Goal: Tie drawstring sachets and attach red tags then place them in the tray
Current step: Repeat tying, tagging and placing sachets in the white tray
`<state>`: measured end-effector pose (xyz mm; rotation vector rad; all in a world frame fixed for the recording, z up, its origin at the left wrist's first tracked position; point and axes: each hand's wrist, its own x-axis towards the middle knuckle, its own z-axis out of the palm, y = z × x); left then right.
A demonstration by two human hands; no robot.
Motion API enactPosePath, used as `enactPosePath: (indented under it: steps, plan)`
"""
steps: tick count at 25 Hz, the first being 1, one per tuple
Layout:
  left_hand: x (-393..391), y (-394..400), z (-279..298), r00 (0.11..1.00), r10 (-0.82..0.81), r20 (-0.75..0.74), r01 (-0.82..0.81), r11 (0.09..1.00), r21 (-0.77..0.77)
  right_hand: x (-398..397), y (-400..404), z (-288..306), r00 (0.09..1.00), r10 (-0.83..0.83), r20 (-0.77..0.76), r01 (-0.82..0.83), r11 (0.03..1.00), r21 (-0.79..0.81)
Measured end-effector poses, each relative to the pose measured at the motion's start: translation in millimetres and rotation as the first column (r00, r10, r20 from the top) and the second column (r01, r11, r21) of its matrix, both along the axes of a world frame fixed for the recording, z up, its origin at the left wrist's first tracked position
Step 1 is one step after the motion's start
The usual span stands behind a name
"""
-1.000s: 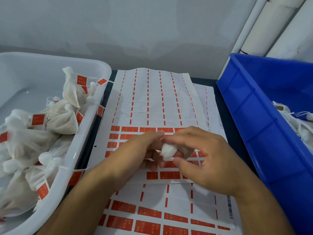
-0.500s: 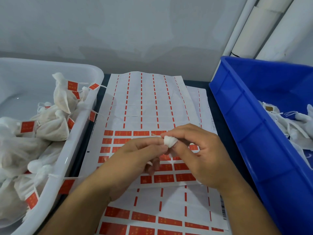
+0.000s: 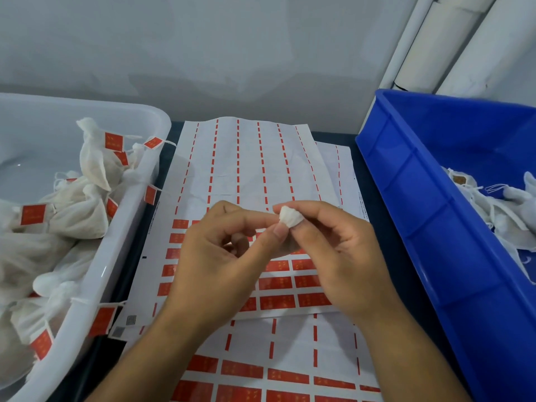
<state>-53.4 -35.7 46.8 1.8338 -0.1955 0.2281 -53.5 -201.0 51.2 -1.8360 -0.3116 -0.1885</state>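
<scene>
Sachet (image 3: 291,217), small and white, is sitting pinched between both hands above the middle of the label sheets. Only its gathered fabric top is showing, poking up and slightly left out of the fingertips; the rest of it is hidden behind the fingers, so its long axis cannot be told for sure. The right hand (image 3: 333,256) is curling its thumb and forefinger round the sachet's right side, the other fingers folded in below. The left hand (image 3: 220,256) is reaching across with its forefinger stretched toward the sachet and its thumb tip (image 3: 279,229) pressing at the sachet's lower left edge; its remaining fingers are curling loosely underneath. Whether a drawstring is running between the fingers is too fine to see.

Under the hands, 2 label sheets (image 3: 249,169) are lying overlapped, running from the far edge of the dark table (image 3: 374,204) toward the near edge. Their far rows are peeled bare, leaving only red dashes, while red tags (image 3: 278,301) are filling the nearer rows.

At the left edge a white tray (image 3: 139,198) is holding a heap of tied sachets (image 3: 84,213), each carrying a red tag, with several tags hanging over its rim. At the right edge a blue bin (image 3: 420,213) is holding loose white untagged sachets (image 3: 499,210) against its far right side.
</scene>
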Motion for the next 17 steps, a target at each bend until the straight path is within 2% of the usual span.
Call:
enactPosePath:
  steps: [5, 10, 17]
  plan:
    - [1.1, -2.2, -0.6, 0.998, 0.069, 0.015, -0.070, 0.995, 0.068, 1.0, 2.6, -1.3, 0.977, -0.023, -0.213, 0.029, 0.999, 0.025]
    - [0.9, -4.5, -3.1, 0.993, 0.099, 0.067, -0.108, 0.984, 0.141, 2.4, -1.4, -5.2, 0.868, 0.084, -0.489, 0.033, 0.974, 0.225]
    - [3.8, -3.4, -7.3, 0.997, 0.077, 0.005, -0.077, 0.984, 0.158, 5.2, -4.3, -5.7, 0.728, 0.275, -0.628, 0.103, 0.862, 0.497]
